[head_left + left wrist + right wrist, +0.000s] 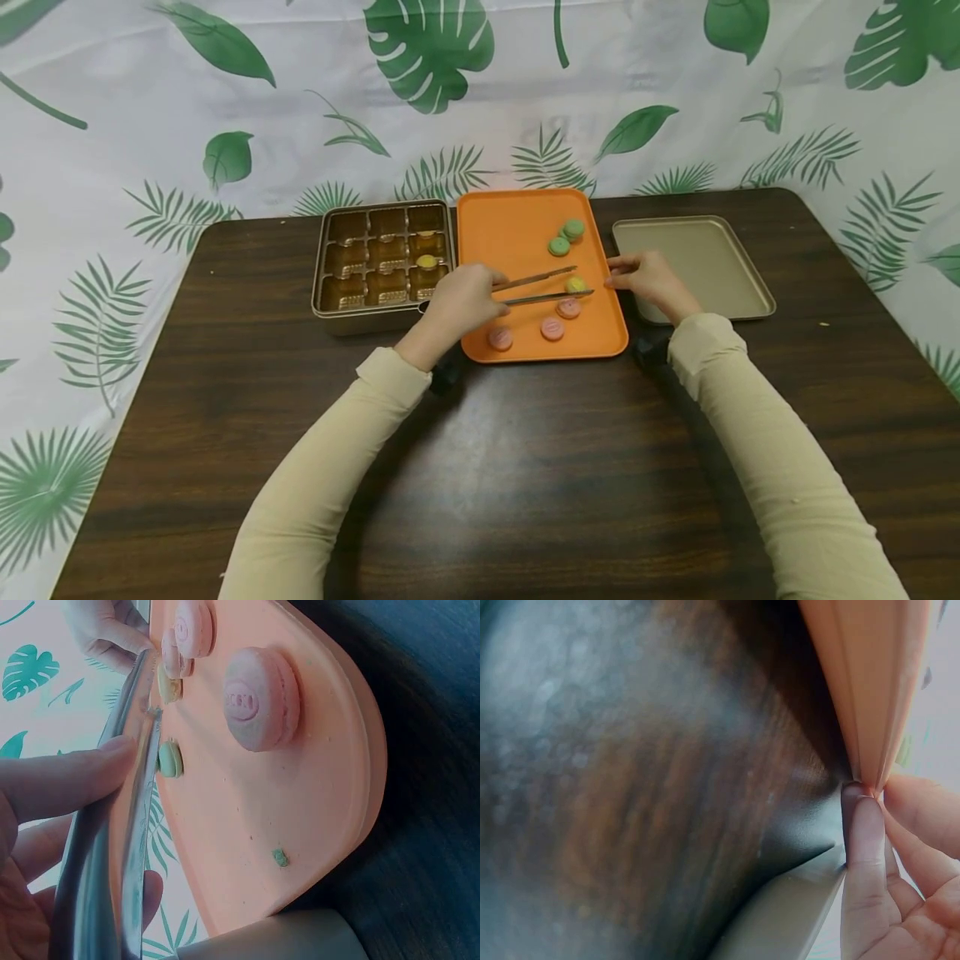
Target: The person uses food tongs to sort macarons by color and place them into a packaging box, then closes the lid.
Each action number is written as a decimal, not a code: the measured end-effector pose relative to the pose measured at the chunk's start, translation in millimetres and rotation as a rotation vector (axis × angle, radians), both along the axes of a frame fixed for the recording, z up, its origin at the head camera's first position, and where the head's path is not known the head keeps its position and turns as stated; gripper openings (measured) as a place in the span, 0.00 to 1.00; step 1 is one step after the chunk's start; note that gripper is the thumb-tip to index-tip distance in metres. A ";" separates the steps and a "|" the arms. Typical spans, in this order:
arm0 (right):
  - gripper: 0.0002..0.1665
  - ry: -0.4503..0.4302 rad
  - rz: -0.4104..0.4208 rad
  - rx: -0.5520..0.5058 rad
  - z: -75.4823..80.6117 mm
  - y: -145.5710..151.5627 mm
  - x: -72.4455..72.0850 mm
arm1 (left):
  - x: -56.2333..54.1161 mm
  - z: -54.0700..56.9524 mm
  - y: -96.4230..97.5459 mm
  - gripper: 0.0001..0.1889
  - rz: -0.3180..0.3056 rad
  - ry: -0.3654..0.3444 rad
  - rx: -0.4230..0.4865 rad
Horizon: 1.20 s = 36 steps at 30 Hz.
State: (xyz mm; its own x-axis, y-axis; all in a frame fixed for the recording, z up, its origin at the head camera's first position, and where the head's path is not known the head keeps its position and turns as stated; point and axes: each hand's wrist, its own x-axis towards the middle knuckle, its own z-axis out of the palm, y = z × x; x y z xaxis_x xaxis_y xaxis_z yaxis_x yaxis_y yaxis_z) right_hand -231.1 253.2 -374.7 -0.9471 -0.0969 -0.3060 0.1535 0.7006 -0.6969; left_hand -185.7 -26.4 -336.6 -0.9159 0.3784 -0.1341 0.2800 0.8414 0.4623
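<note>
My left hand (pixel 465 302) holds metal tongs (pixel 542 276), their arms spread. The tips lie on either side of a yellow macaron (pixel 576 285) on the orange tray (pixel 517 229); whether they touch it I cannot tell. My right hand (pixel 651 280) pinches the tray's right rim between thumb and fingers, also seen in the right wrist view. Three pink macarons, one a large pink macaron (pixel 259 699) in the left wrist view, lie toward the tray's near side. Two green macarons (pixel 573 230) sit touching near the far right corner.
Left of the tray stands a gold box (pixel 337 321) with a compartmented insert; a yellow macaron (pixel 427 262) sits in its right column, another yellow one behind it. A shallow gold lid or pan (pixel 705 258) lies to the right. A green crumb (pixel 280 857) is on the tray.
</note>
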 end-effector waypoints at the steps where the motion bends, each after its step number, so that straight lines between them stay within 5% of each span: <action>1: 0.29 -0.001 0.005 0.002 0.0 0.0 0.1 | -0.2 0.1 0.6 0.23 -0.001 0.003 -0.003; 36: 0.30 0.000 0.013 0.001 0.0 0.1 0.7 | -5.5 2.6 1.8 0.17 -0.019 0.090 -0.076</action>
State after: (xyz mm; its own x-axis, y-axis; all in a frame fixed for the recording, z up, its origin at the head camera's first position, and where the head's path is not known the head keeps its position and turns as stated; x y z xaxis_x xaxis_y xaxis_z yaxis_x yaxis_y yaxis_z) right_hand -230.5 253.3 -374.7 -0.9457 -0.1093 -0.3062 0.1441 0.7035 -0.6959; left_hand -191.2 -24.6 -334.0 -0.9184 0.3875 -0.0802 0.3336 0.8672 0.3696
